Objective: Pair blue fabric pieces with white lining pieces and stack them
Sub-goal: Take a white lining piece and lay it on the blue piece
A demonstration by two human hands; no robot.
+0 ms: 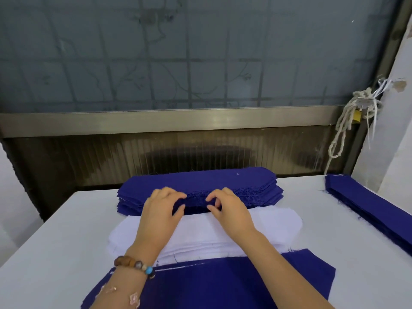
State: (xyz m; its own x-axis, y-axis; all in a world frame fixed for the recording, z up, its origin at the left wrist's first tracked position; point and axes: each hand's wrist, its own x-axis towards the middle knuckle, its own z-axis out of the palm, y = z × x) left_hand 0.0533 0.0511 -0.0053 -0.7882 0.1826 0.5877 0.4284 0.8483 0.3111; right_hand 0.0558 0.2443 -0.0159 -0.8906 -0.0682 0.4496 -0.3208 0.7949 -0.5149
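The left hand point(161, 210) and the right hand point(230, 210) are both pinching the near edge of the far blue stack point(200, 178); the white lining stack point(276, 221) is lying just nearer.

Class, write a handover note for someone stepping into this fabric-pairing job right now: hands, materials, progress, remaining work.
Left hand, right hand: both pinch the near edge of the stack of dark blue fabric pieces, far side of the white table.
Stack of white lining pieces lies before it; long blue pile at right.
Done: flat blue piece over white, nearest, seemingly paired.
To do: both stacks are thick.
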